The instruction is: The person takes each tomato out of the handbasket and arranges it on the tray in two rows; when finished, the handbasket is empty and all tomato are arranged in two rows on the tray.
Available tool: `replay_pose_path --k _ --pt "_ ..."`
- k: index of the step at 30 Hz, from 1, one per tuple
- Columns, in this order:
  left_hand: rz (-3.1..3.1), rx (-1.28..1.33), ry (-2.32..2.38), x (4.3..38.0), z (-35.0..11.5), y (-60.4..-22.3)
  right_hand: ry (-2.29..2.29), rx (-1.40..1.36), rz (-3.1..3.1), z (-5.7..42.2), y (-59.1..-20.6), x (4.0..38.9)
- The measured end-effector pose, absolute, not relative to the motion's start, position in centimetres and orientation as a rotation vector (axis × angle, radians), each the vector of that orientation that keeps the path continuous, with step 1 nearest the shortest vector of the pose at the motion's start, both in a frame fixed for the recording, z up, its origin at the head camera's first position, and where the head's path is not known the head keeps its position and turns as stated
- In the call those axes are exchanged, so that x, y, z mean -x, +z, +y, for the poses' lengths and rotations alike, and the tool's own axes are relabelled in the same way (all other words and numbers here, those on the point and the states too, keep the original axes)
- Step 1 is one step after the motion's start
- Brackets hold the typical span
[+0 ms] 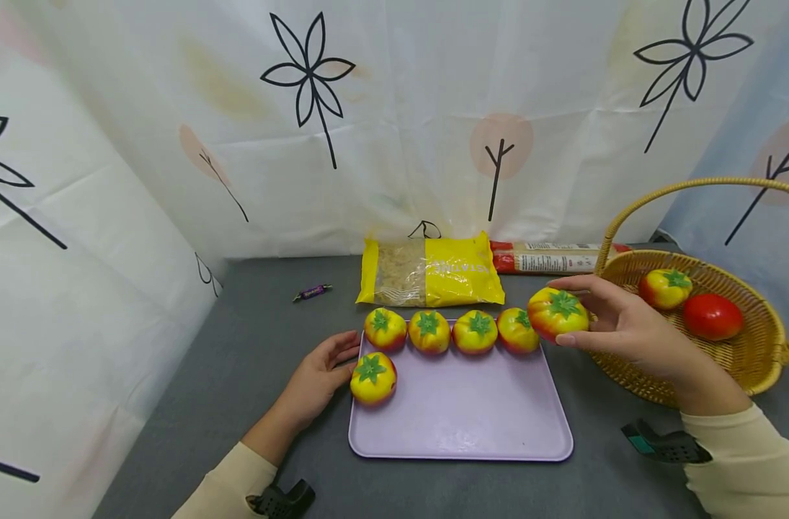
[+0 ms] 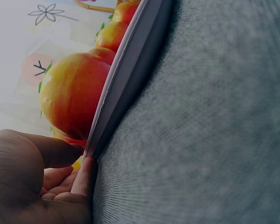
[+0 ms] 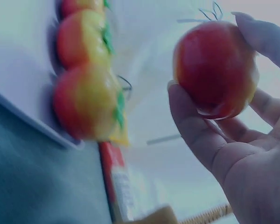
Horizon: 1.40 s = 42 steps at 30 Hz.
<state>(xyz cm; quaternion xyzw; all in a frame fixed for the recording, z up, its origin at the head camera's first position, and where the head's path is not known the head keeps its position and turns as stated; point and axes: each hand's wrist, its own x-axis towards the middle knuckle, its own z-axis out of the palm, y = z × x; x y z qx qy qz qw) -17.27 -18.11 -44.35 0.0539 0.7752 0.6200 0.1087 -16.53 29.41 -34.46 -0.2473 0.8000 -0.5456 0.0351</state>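
My right hand [image 1: 617, 324] holds a yellow-red persimmon [image 1: 558, 314] with a green leafy top, between thumb and fingers. It is raised beside the tray's back right corner; the right wrist view shows the persimmon's red underside [image 3: 214, 70]. On the lilac tray [image 1: 472, 418], several similar persimmons [image 1: 475, 332] line the back edge. One more persimmon [image 1: 373, 378] sits in front of the row's left end. At the tray's left edge is my left hand [image 1: 319, 375]. In the left wrist view, its thumb and a finger [image 2: 85, 175] pinch the tray's rim [image 2: 107, 102].
To the right stands a wicker basket [image 1: 767, 310] with a tall handle, holding a persimmon [image 1: 665, 288] and a red tomato-like fruit [image 1: 713, 317]. Behind the tray lie a yellow packet [image 1: 459, 270] and a red-ended packet [image 1: 550, 258]. A small purple wrapped item [image 1: 313, 293] lies back left.
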Motion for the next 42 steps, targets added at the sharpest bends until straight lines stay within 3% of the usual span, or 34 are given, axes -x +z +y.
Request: replay_pose_path --k 20,42 --pt "2.274 -0.152 1.822 17.3 -18.1 -44.2 -1.688 0.990 2.082 22.4 -37.7 16.3" --pt "2.283 -0.161 1.829 17.2 -18.0 -44.2 -1.404 0.901 2.328 15.6 -40.1 15.3"
